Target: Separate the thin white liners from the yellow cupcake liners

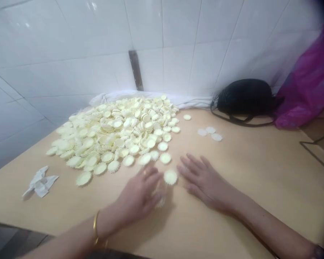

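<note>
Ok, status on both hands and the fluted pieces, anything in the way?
Left grip curled, blurred piece by its thumb, hold unclear. Right grip palm down, open. Loose fluted piece between them, pile beyond. No obstruction visible there.

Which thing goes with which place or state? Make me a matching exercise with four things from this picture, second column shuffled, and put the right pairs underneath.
Things
1. Heap of pale fluted cups
2. Black bag
3. Crumpled white paper
4. Right hand

Places and states
A. Beside the purple plastic, near the wall
B. Fingers extended, just right of a lone cup
C. Pale yellow, many pieces piled on the table
D. On the left side of the tabletop

Right pairs: 1-C, 2-A, 3-D, 4-B
</note>
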`<action>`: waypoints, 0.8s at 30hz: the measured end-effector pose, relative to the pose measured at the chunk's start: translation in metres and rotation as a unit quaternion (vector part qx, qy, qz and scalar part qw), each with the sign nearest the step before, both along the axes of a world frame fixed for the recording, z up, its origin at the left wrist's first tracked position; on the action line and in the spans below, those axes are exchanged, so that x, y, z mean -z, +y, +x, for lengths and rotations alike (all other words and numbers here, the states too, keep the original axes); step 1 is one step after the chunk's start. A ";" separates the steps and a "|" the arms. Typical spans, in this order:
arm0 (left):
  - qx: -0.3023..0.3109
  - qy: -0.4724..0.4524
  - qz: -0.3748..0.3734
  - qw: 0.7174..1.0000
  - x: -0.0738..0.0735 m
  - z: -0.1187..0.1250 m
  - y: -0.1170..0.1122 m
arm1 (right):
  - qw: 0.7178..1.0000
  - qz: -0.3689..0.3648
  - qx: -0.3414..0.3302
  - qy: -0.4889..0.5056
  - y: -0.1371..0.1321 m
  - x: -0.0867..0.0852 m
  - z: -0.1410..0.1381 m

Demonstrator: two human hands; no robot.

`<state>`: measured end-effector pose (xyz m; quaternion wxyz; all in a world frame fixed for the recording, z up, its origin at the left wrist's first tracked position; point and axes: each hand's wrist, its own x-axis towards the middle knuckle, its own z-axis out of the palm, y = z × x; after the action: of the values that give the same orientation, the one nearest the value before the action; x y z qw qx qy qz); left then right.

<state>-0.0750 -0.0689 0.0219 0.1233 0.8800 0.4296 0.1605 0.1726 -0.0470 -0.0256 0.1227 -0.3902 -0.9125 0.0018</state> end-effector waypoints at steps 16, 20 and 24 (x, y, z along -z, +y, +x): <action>0.061 0.046 0.050 0.996 0.029 0.039 0.007 | 0.928 0.094 0.339 0.121 0.097 -0.002 0.070; 0.088 0.032 0.046 0.995 0.019 0.060 0.025 | 0.944 0.055 0.264 0.191 0.064 -0.025 0.051; 0.062 0.040 0.056 0.996 0.014 0.049 0.025 | 0.950 -0.023 0.213 0.228 0.030 -0.028 0.026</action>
<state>-0.0257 -0.0436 0.0083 0.0662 0.9162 0.3690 0.1416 0.1984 -0.0166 0.0024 0.3158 -0.5673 -0.7557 0.0858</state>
